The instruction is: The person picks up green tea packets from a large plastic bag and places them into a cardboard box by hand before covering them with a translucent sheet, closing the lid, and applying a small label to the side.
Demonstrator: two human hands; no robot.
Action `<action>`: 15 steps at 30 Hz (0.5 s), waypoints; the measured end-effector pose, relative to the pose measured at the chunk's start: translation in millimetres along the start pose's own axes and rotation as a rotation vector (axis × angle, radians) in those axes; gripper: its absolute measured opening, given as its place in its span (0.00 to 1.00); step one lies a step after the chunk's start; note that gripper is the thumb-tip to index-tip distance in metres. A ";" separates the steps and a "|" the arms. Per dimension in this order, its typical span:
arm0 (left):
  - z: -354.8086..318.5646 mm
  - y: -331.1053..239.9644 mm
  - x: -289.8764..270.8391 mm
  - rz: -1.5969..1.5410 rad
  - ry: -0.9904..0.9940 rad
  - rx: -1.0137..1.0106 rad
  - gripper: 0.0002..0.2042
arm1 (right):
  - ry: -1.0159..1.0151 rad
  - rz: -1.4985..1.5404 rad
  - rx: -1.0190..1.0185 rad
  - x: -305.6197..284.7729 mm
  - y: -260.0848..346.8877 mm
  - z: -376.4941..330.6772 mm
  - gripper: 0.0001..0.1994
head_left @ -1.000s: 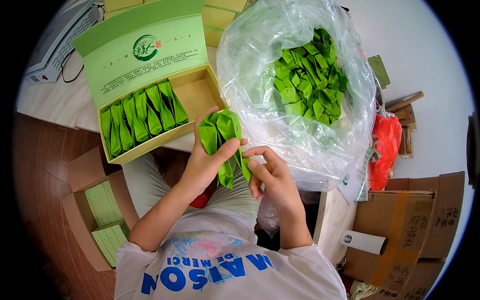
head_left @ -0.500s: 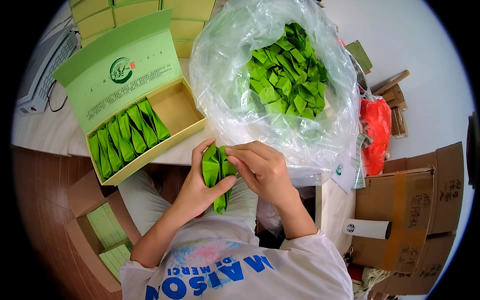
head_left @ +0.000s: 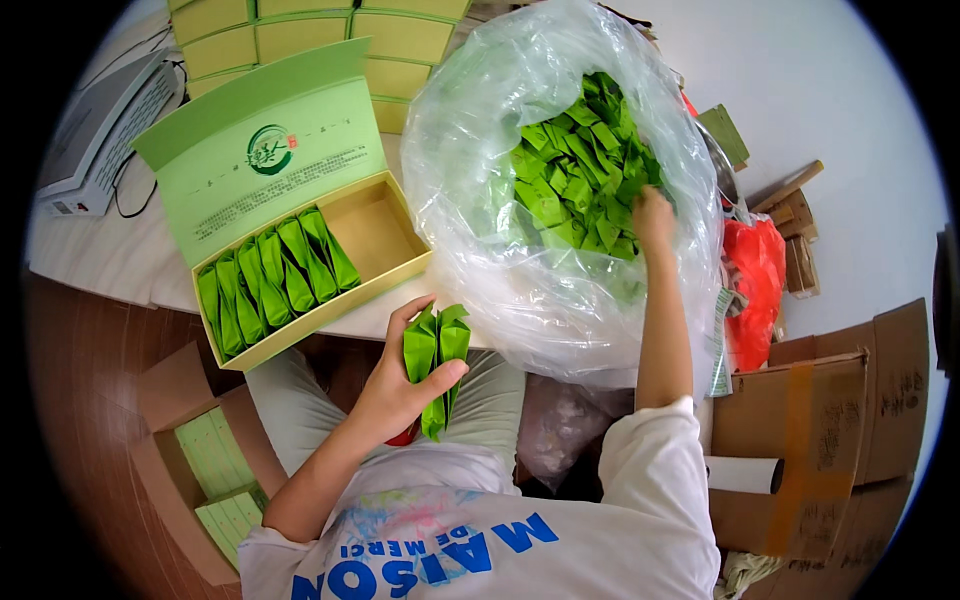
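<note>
left hand [head_left: 395, 385] grips sachets [head_left: 436, 360] | right hand [head_left: 655, 215] inside bag [head_left: 480, 250]

We see a bright, sharp picture. Light shines off the clear plastic bag [head_left: 500, 200]. The edges bend and go black.

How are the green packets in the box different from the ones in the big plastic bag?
The packets in the open box stand in a neat row, side by side, filling only part of it. The packets in the clear plastic bag lie in a loose jumbled heap, pointing every way, and there are many more of them. The right hand reaches into the bag's heap; no hand touches the box's row. Both lots are the same green, long and flat.
</note>
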State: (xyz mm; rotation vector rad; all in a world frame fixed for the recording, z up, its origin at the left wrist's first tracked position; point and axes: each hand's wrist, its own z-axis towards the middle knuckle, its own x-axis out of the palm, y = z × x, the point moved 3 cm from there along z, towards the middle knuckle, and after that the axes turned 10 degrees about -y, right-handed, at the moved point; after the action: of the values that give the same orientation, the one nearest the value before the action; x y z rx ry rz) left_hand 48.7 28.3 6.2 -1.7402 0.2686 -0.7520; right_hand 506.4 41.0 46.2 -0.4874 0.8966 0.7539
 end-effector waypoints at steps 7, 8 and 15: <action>7.9 -10.2 -8.9 -0.244 -0.050 -0.056 0.29 | 0.060 1.596 0.325 -132.0 96.6 -31.6 0.16; 10.5 -11.1 -8.6 -0.333 -0.065 -0.078 0.27 | 0.170 1.758 0.333 -138.8 114.7 -37.8 0.16; 20.7 -38.4 -0.1 -0.411 -0.079 -0.061 0.26 | 1.015 2.574 0.229 -139.7 208.6 -107.9 0.09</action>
State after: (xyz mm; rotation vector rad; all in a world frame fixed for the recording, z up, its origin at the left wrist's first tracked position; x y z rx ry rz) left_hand 53.6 56.4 39.2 -1.9038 -0.1274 -0.9726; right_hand 236.8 52.2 89.1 1.1054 2.3812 2.6998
